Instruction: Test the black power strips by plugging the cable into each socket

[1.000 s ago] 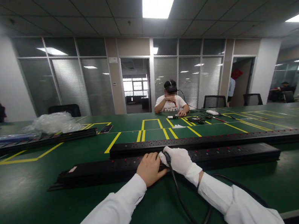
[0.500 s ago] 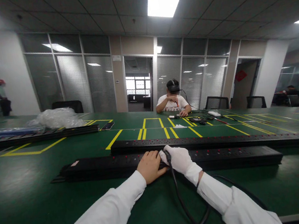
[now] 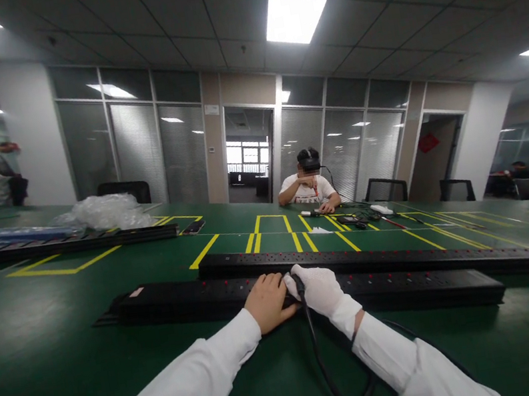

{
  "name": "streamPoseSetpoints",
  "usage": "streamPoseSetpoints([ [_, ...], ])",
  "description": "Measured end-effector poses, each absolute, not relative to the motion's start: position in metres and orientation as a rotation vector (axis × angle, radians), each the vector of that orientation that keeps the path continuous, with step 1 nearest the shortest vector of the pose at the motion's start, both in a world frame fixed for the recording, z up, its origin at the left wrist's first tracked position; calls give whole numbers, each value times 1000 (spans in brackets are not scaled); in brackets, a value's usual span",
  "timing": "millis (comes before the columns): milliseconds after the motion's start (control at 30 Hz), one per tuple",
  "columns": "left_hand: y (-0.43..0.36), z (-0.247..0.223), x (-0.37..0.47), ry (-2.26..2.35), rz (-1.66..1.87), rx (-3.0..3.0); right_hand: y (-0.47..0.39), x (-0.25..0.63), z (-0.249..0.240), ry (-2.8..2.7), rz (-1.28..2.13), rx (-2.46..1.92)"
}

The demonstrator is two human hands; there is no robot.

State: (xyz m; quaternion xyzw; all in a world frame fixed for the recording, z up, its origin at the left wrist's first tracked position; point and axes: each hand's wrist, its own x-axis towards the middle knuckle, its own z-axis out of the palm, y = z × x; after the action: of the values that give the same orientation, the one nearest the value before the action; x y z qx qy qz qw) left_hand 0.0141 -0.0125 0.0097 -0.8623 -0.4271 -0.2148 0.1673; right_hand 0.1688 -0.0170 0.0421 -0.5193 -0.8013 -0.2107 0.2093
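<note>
A long black power strip (image 3: 175,302) with red-marked sockets lies across the table in front of me. My left hand (image 3: 268,303), bare, is laid over its middle, fingers on top and thumb along the near side, gripping it. Just right of it, my right hand (image 3: 318,289) in a white glove is closed round the plug end of a thick black power cord (image 3: 315,345), held at the strip's top. The plug's tip is hidden by my fingers, so I cannot tell how deep it sits. Behind lies a second, longer black power strip (image 3: 396,256).
Yellow tape lines mark the green table (image 3: 71,379). At the left are clear plastic wrapping (image 3: 109,214), another dark strip (image 3: 143,234) and a phone (image 3: 193,227). A person (image 3: 310,183) wearing a headset sits opposite, near cables and small devices (image 3: 349,219).
The view has tilted up slightly, so everything sits a little lower. Both hands keep their places on the strip and the plug.
</note>
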Motion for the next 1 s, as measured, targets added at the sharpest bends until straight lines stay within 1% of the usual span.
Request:
streamPoseSetpoints([
  [333, -12, 8, 15, -1244, -614, -2444, -18, 169, 44, -2234, -532, -1453],
  [733, -13, 9, 14, -1243, -609, -2449, -12, 171, 40, -2254, -551, -1437],
  [1000, -11, 8, 14, -1220, -615, -2459, -2, 176, 49, -2302, -355, -1484],
])
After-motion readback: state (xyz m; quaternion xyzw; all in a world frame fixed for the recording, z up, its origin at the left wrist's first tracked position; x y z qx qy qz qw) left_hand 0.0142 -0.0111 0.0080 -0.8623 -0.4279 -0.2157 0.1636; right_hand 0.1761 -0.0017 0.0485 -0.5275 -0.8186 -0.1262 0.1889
